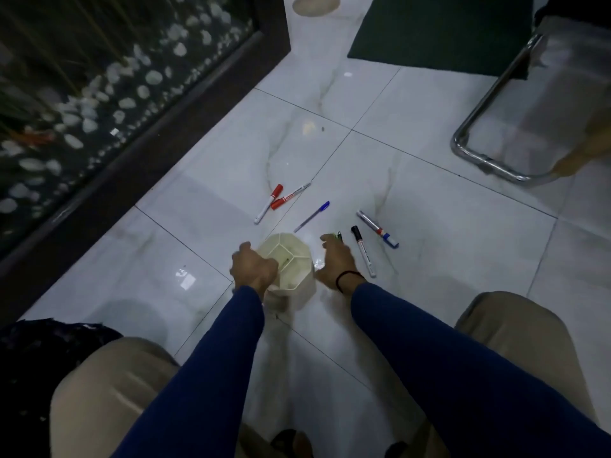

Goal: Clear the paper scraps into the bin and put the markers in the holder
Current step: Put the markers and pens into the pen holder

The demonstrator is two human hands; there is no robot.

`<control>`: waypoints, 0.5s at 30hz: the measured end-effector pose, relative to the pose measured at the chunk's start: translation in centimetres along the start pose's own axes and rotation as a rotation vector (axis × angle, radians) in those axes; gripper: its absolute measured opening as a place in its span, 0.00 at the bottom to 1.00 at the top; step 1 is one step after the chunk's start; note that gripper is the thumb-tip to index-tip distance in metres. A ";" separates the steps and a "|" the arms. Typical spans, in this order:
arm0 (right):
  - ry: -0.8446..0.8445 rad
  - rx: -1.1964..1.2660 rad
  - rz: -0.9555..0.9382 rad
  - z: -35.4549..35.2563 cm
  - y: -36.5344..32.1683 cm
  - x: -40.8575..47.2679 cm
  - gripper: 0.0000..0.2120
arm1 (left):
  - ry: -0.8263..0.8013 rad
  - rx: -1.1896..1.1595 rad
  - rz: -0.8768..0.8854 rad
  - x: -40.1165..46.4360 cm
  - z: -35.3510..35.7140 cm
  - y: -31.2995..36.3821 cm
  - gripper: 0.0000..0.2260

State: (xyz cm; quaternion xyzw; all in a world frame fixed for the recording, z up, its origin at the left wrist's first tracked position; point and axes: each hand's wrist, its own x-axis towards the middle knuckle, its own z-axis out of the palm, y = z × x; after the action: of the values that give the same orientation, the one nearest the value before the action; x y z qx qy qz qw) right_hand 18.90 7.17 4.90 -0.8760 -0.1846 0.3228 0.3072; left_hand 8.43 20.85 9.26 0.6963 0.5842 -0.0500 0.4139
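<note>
A cream pen holder (pixel 292 259) with inner compartments stands on the white tiled floor in front of me. My left hand (pixel 253 267) grips its left rim. My right hand (pixel 335 257) lies just right of the holder, fingers curled round a dark green-tipped pen (pixel 338 236). Two red-capped markers (pixel 274 201) lie crossed farther out. A blue pen (pixel 312 216) lies behind the holder. A black-capped marker (pixel 363 251) and a blue-capped marker (pixel 378 229) lie to the right. No paper scraps or bin show.
A dark-framed glass panel (pixel 139 137) with pebbles behind it runs along the left. A chrome chair frame (pixel 482 133) stands at the far right, a dark green mat (pixel 439 31) beyond. My knees in beige trousers (pixel 109 391) fill the bottom corners.
</note>
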 end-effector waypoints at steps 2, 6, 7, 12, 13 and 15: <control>0.179 -0.044 0.032 -2.0 1.6 1.2 0.23 | 0.176 0.095 0.206 -1.0 1.1 2.3 0.27; 0.328 -0.101 0.139 -5.3 4.6 3.0 0.10 | 0.151 0.121 0.577 -3.0 5.7 6.2 0.11; 0.335 -0.114 0.151 -5.7 5.2 3.4 0.10 | 0.091 0.170 0.612 -3.2 7.3 6.8 0.08; 0.303 -0.120 0.174 -5.1 7.1 4.6 0.16 | -0.089 0.594 0.581 -2.9 13.4 6.6 0.09; 0.276 -0.142 0.165 -4.6 7.3 4.7 0.16 | -0.096 0.638 0.557 -2.2 14.2 5.9 0.11; 0.213 -0.198 0.153 -3.6 7.7 5.0 0.19 | -0.099 0.675 0.494 -1.2 15.2 4.5 0.12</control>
State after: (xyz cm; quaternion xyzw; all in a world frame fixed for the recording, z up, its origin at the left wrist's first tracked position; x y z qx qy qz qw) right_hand 25.96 2.51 -0.24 -0.9427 -0.1146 0.2308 0.2118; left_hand 18.17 10.37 2.39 0.9089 0.3298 -0.1712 0.1894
